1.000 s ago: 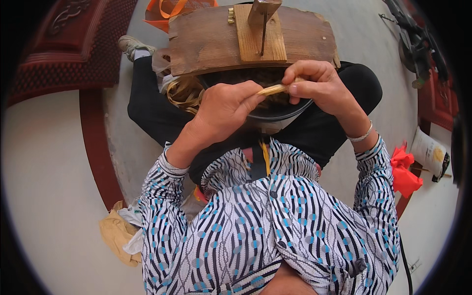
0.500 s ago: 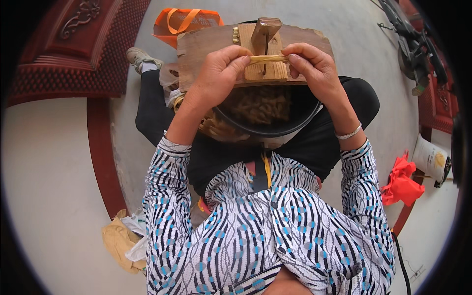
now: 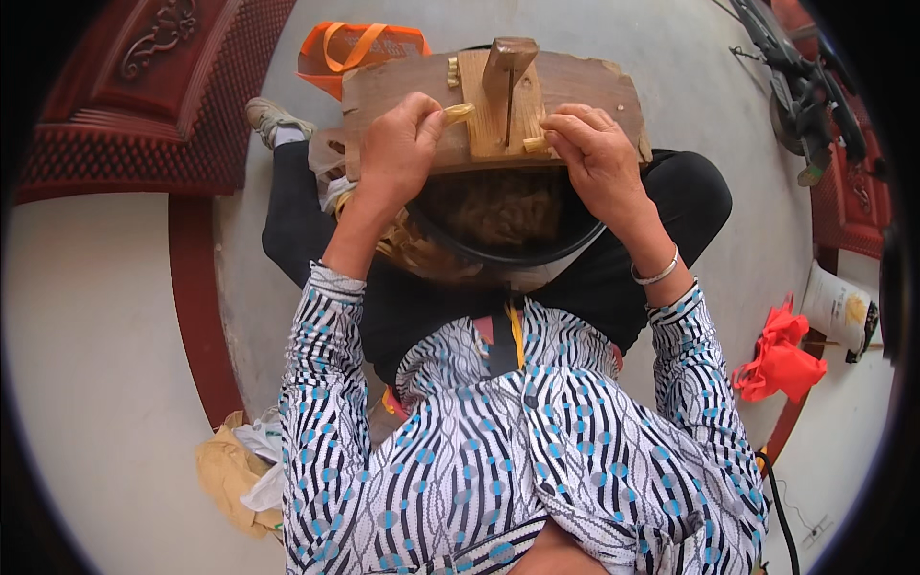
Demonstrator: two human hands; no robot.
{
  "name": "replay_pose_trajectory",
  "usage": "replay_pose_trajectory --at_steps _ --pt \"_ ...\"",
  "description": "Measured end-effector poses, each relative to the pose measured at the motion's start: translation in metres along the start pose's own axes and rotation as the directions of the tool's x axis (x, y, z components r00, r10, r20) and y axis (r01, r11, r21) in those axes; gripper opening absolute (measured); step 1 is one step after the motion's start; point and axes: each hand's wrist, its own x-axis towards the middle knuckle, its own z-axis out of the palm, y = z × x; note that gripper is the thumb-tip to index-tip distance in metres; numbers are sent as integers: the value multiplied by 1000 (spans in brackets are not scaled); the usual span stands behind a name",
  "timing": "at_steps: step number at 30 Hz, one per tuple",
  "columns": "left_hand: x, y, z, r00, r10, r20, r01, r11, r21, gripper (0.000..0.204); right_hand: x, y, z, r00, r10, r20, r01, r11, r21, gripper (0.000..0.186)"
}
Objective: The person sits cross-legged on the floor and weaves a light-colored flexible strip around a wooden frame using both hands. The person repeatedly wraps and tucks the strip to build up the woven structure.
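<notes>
Both hands are over a wooden board (image 3: 388, 81), each closed on a pale yellow piece. My left hand (image 3: 396, 153) pinches a folded strip bundle (image 3: 458, 112), left of a narrow plank (image 3: 482, 125). My right hand (image 3: 599, 163) grips a shorter piece (image 3: 535, 144) at the plank's right side. Between them a thin dark metal blade (image 3: 510, 110) stands below a wooden block (image 3: 510, 57). Several short yellow pieces (image 3: 452, 72) lie along the plank's left edge. Under the board, a black basin (image 3: 508, 257) holds brownish pieces (image 3: 503, 206), with loose strips (image 3: 402, 249) at its left.
An orange bag (image 3: 321, 62) lies behind the board. My legs (image 3: 287, 216) surround the basin. Red carved panels (image 3: 144, 105) stand left, a black wheeled machine (image 3: 795, 96) right. Red plastic (image 3: 781, 355), a white sack (image 3: 834, 307) and brown paper (image 3: 235, 474) lie at the sides.
My hands rose from over the basin to the board with one bundle stretched between them. Now they are farther apart, each with a separate piece, the right one slightly lower than half a second ago.
</notes>
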Motion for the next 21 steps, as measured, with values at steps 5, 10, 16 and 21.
replay_pose_trajectory --at_steps 5,10,16,21 --pt "-40 55 10 865 -214 453 490 551 -676 17 17 -59 -4 945 -282 -164 269 958 -100 16" --pt "-51 80 3 778 -248 578 610 520 -598 22 14 -47 -2 998 -61 23 61 998 -2 32" --pt "-44 44 -10 987 52 150 -51 999 -12 28 -28 -59 -8 779 64 623 -357 863 358 23" --pt "-66 65 5 963 -33 268 207 726 -655 31 -21 -109 -51 678 5 735 -732 -90 675 22"
